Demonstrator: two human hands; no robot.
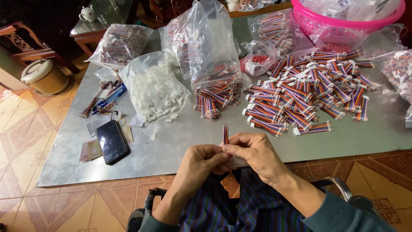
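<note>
Both hands meet at the near edge of a grey metal table (171, 146). My right hand (253, 152) pinches a short multicoloured ribbon cable (225, 134) that sticks upward from its fingertips. My left hand (199, 165) closes against the same cable from the left, just below. Whether a white connector sits between the fingers is hidden. Ahead to the right lies a big pile of finished ribbon cables with white connectors (307, 92). A smaller heap of plain ribbon cables (216, 99) spills from a clear bag. White plastic connectors (161, 109) spill from another clear bag.
A black phone (111, 141) lies at the left beside some banknotes and pens (109, 98). Clear bags of cables (120, 43) stand at the back. A pink basket (343, 19) sits at the back right. A tiled floor and a teapot (88, 13) are at the left.
</note>
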